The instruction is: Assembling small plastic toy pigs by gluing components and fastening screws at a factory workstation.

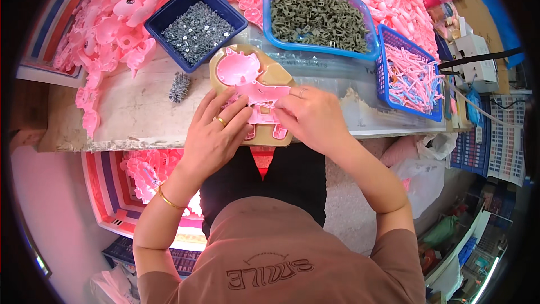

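Note:
A pink plastic toy half-shell (261, 91), shaped like an animal with a round head and legs, lies hollow side up in a tan holder (281, 73) at the table's front edge. My left hand (216, 126) lies over the shell's left side, its fingers stretched out and slightly apart. At the shell's right side, my right hand (309, 114) has thumb and fingers pinched together, low over the body part. What sits between those fingertips is hidden. A thin pale pink strip (263, 104) shows inside the shell between both hands.
Behind the holder stand a dark blue bin (152, 25) of small screws and a light blue tub (320, 50) of dark grey parts. A blue basket (383, 73) holds pink and blue sticks. Pink shells (115, 31) pile up behind. A screw cluster (179, 87) lies left.

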A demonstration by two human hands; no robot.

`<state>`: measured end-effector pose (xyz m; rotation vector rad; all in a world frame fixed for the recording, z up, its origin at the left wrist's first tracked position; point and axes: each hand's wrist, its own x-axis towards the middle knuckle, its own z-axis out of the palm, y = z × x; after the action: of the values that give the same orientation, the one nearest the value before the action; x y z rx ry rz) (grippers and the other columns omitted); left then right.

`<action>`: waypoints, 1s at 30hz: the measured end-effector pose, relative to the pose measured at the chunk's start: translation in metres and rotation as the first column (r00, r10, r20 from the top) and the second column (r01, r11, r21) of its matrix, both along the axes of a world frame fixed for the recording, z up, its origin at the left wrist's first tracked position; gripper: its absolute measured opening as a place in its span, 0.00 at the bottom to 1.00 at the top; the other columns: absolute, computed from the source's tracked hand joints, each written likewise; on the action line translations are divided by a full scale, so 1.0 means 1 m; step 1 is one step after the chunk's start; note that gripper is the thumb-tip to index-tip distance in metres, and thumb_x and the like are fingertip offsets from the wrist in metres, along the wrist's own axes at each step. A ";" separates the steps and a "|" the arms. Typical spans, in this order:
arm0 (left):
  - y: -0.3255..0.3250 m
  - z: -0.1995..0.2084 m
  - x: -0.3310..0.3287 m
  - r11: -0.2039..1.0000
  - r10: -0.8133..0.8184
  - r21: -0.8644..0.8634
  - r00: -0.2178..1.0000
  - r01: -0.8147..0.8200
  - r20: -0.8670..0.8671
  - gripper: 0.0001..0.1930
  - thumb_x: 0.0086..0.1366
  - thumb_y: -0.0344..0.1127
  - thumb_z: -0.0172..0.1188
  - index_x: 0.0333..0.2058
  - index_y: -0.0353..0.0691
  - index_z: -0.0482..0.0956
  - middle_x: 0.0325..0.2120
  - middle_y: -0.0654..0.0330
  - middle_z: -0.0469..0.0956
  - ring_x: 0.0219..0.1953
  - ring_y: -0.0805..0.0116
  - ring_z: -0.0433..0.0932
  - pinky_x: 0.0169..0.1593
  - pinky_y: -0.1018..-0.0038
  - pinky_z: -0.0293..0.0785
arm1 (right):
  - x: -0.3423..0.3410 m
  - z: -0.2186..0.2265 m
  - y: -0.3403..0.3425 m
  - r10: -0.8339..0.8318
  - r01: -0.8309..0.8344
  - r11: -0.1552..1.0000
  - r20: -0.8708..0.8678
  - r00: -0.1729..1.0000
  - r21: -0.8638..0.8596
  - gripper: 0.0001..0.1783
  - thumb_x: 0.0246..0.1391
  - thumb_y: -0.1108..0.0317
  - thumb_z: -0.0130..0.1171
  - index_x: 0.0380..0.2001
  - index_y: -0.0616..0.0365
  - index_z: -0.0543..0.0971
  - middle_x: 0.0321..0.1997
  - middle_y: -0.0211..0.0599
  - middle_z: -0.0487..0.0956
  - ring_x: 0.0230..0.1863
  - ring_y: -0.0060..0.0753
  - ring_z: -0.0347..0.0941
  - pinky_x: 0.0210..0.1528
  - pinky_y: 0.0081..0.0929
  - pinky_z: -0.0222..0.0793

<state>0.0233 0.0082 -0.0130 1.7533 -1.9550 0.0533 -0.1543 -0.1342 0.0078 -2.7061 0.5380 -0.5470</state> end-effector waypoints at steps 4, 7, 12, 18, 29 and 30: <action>0.001 -0.001 0.000 1.000 -0.003 -0.016 1.000 0.003 -0.026 0.15 0.58 0.32 0.64 0.44 0.40 0.78 0.51 0.59 0.77 0.59 0.53 0.69 0.65 0.54 0.61 | 0.004 0.000 -0.001 -0.056 0.056 0.998 0.053 0.997 0.001 0.06 0.48 0.66 0.65 0.29 0.55 0.80 0.25 0.34 0.78 0.29 0.39 0.76 0.30 0.35 0.72; 0.000 0.001 -0.001 1.000 0.001 -0.017 1.000 -0.001 -0.012 0.15 0.58 0.32 0.64 0.44 0.40 0.78 0.51 0.59 0.77 0.60 0.53 0.69 0.65 0.53 0.61 | 0.003 -0.003 -0.005 -0.040 0.038 0.998 0.031 0.999 0.044 0.05 0.48 0.67 0.65 0.29 0.55 0.81 0.25 0.34 0.78 0.29 0.40 0.76 0.30 0.35 0.71; 0.001 0.000 -0.001 1.000 0.002 -0.012 1.000 -0.003 -0.011 0.15 0.57 0.32 0.64 0.44 0.40 0.79 0.51 0.59 0.77 0.60 0.53 0.69 0.65 0.53 0.61 | -0.001 -0.002 -0.004 0.002 0.001 0.999 -0.058 0.998 0.052 0.05 0.48 0.67 0.65 0.28 0.55 0.80 0.26 0.34 0.78 0.29 0.40 0.76 0.30 0.35 0.71; 0.001 -0.001 -0.002 1.000 0.003 -0.020 1.000 -0.004 -0.025 0.15 0.57 0.32 0.64 0.45 0.40 0.78 0.51 0.59 0.77 0.60 0.53 0.69 0.65 0.53 0.61 | 0.000 -0.003 0.002 -0.044 0.043 0.999 0.037 0.998 0.033 0.06 0.48 0.67 0.65 0.27 0.56 0.79 0.26 0.35 0.78 0.29 0.41 0.77 0.29 0.36 0.71; 0.001 -0.006 -0.002 0.999 0.016 -0.039 1.000 -0.017 -0.011 0.16 0.58 0.34 0.65 0.45 0.42 0.78 0.52 0.61 0.76 0.60 0.56 0.69 0.65 0.54 0.61 | -0.002 -0.006 -0.002 -0.008 0.010 0.996 -0.018 1.000 0.086 0.06 0.49 0.66 0.64 0.28 0.56 0.80 0.26 0.37 0.79 0.29 0.43 0.76 0.31 0.38 0.71; 0.001 -0.006 -0.002 0.999 0.020 -0.036 1.000 -0.020 -0.010 0.16 0.58 0.34 0.65 0.45 0.42 0.78 0.52 0.61 0.76 0.60 0.55 0.69 0.65 0.54 0.61 | -0.002 -0.006 -0.001 -0.013 0.011 0.996 0.018 1.000 0.092 0.06 0.49 0.67 0.64 0.28 0.56 0.80 0.27 0.36 0.79 0.29 0.43 0.76 0.31 0.37 0.71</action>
<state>0.0212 0.0096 -0.0187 1.7471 -1.9185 0.0861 -0.1559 -0.1350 0.0014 -2.6103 0.5611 -0.5375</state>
